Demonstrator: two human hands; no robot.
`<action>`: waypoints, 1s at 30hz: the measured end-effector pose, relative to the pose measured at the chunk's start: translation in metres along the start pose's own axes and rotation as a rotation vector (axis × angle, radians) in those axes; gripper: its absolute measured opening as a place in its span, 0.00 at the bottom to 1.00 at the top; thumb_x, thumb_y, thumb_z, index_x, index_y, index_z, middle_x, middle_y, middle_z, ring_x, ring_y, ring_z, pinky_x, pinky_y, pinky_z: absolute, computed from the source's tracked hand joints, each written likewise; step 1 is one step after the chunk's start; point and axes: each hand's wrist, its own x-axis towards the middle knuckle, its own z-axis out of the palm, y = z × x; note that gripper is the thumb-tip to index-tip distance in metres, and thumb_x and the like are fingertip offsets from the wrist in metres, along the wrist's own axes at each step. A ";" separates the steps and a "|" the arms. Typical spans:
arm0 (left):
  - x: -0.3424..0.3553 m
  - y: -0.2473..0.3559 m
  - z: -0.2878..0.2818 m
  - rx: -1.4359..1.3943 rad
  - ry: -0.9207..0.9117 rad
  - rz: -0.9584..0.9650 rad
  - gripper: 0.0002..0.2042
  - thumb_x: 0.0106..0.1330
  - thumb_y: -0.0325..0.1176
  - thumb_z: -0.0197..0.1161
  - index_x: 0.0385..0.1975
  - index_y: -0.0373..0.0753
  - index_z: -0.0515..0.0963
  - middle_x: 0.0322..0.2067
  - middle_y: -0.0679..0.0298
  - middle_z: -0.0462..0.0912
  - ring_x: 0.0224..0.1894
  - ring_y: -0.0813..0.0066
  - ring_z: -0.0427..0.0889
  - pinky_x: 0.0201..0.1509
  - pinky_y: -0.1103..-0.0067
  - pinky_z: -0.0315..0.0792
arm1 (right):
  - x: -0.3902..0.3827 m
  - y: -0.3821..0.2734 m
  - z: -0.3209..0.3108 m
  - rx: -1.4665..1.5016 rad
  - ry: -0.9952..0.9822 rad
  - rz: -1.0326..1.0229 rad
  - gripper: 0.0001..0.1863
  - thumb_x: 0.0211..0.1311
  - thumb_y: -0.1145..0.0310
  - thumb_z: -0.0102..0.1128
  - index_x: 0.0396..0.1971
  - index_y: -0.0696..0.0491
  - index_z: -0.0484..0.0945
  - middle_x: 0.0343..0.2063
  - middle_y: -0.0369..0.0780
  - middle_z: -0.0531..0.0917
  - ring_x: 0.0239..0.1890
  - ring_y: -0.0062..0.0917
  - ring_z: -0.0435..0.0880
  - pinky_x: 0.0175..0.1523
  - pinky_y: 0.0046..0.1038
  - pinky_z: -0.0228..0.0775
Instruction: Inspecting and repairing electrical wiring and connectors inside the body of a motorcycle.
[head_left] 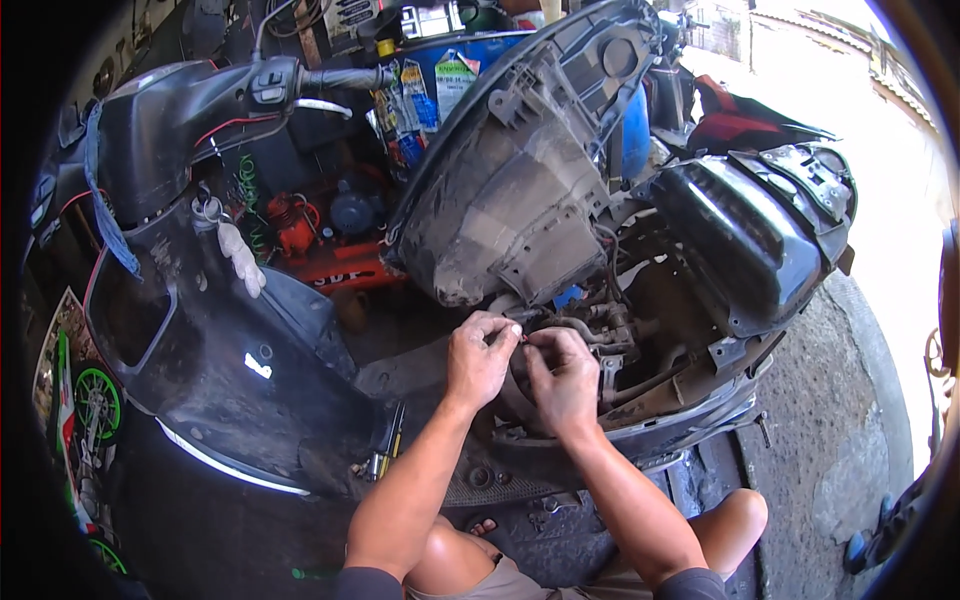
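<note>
Both hands meet over the exposed engine bay (625, 340) of a black scooter. My left hand (480, 358) is closed, thumb and forefinger pinched together. Close beside it, my right hand (562, 375) pinches too, its fingertips nearly touching the left ones. A tiny reddish speck shows between the fingertips, too small to name. Behind the hands the underseat storage box (520, 200) is tipped up on its side. Hoses and metal engine parts lie just beyond my right hand, partly hidden by it.
Left stands the scooter's front panel (240, 370), with keys (207, 208) in it. Screwdrivers (388, 445) lie on the footboard. The black seat (740, 235) is at the right. Behind sits a red compressor (330, 262). Rough concrete floor (850, 400) extends right.
</note>
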 end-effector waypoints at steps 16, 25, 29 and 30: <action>-0.008 0.014 0.001 0.222 -0.023 0.246 0.11 0.63 0.20 0.54 0.39 0.24 0.82 0.41 0.48 0.85 0.46 0.56 0.85 0.53 0.68 0.76 | 0.014 0.016 0.006 -0.232 -0.085 -0.058 0.12 0.62 0.66 0.62 0.42 0.57 0.81 0.39 0.48 0.79 0.41 0.48 0.82 0.45 0.44 0.75; -0.008 0.006 0.008 0.032 -0.064 0.104 0.10 0.64 0.19 0.59 0.44 0.29 0.79 0.41 0.53 0.85 0.45 0.62 0.83 0.54 0.71 0.74 | 0.045 0.010 -0.011 -0.107 -0.211 0.168 0.13 0.60 0.66 0.63 0.40 0.58 0.86 0.40 0.50 0.85 0.45 0.41 0.85 0.51 0.37 0.76; -0.007 0.002 0.007 0.090 -0.034 0.068 0.06 0.63 0.21 0.61 0.38 0.30 0.79 0.36 0.55 0.84 0.41 0.64 0.82 0.49 0.70 0.74 | 0.052 0.004 -0.019 0.192 -0.381 0.499 0.15 0.62 0.66 0.62 0.42 0.60 0.83 0.42 0.48 0.87 0.48 0.31 0.85 0.55 0.35 0.75; -0.007 -0.002 0.009 0.067 0.009 0.083 0.05 0.62 0.21 0.62 0.37 0.31 0.79 0.35 0.55 0.83 0.40 0.62 0.82 0.48 0.69 0.74 | 0.050 0.007 -0.015 0.140 -0.353 0.448 0.15 0.62 0.65 0.61 0.43 0.60 0.82 0.42 0.48 0.86 0.48 0.33 0.86 0.55 0.35 0.74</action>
